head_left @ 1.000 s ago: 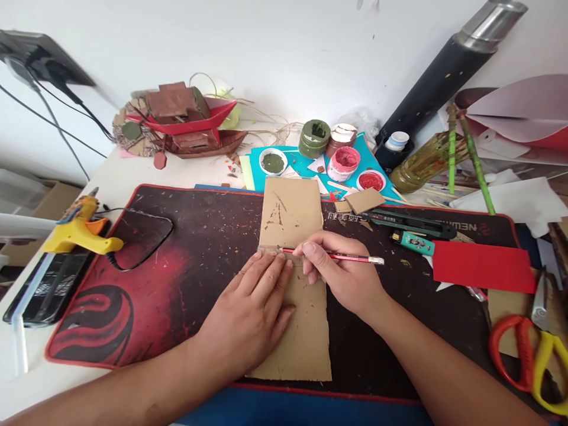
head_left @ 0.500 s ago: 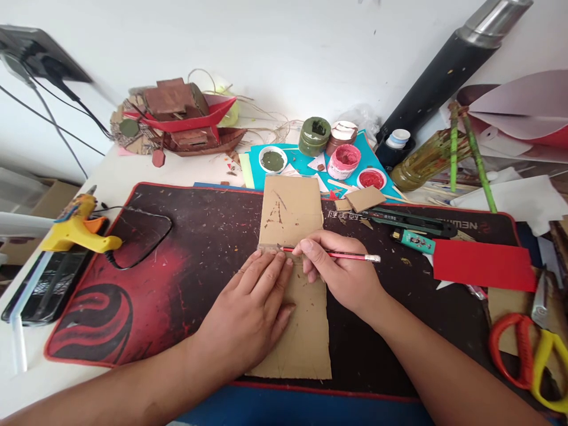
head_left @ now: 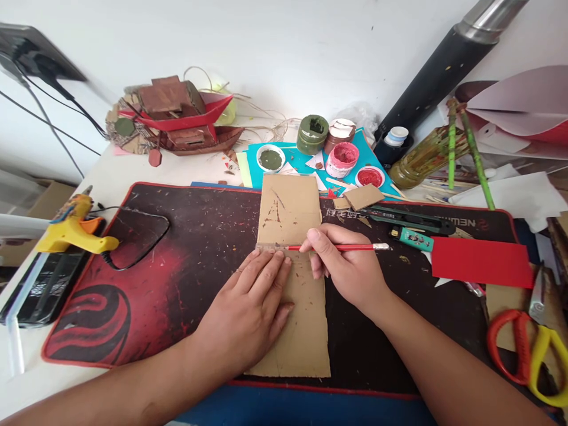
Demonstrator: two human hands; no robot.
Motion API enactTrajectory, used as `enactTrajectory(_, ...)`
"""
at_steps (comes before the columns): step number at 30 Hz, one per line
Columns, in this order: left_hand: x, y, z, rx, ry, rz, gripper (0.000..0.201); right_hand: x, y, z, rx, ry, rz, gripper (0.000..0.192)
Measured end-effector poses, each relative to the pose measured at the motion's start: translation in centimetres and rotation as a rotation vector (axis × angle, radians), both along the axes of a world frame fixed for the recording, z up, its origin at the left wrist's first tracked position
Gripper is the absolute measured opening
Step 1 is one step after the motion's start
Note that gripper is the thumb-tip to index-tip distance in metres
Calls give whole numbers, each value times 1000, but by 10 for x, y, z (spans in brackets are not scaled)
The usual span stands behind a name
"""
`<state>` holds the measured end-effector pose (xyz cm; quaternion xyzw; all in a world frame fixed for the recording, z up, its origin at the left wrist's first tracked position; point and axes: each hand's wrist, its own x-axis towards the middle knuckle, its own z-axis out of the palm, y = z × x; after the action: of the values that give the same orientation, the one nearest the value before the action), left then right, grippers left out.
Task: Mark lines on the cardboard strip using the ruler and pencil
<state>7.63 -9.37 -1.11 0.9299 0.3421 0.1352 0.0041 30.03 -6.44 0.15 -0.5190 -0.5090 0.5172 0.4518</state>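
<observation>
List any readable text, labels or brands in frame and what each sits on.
"NEW": white letters on the desk mat near its far right edge, cut off by the red card.
White characters on the mat beside the right hand: too blurred to read.
Print on the teal lighter-like item: too small to read.
Utility knife, paint jars, glue gun: no legible text.

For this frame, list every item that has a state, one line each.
left hand: flat, pressing on the cardboard strip
right hand: closed on the red pencil
red pencil: lying almost level, tip on the cardboard
cardboard strip: flat on the mat
green paint jar: open
pink paint jar: open
glue gun: lying untouched
scissors: lying untouched
</observation>
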Motion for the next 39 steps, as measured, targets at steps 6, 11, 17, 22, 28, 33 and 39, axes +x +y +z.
enactTrajectory(6,0,0,1,10,7,-3,55,-1,-1,-2,13,-17,28,45)
enactTrajectory(11,1,1,3,48,7,-8,52,0,0,1,8,-7,4,44)
enactTrajectory(17,0,1,2,50,13,-2,52,2,1,3,-15,-7,-31,46)
enactTrajectory(22,0,2,2,49,13,-10,52,1,0,4,0,-40,-24,46)
enactTrajectory(28,1,2,2,65,7,-5,51,2,2,3,37,-21,-80,47)
enactTrajectory(33,0,1,1,53,12,-4,52,3,3,2,27,-40,-80,48)
enactTrajectory(39,-1,1,1,39,13,-2,52,3,4,3,15,25,-143,53)
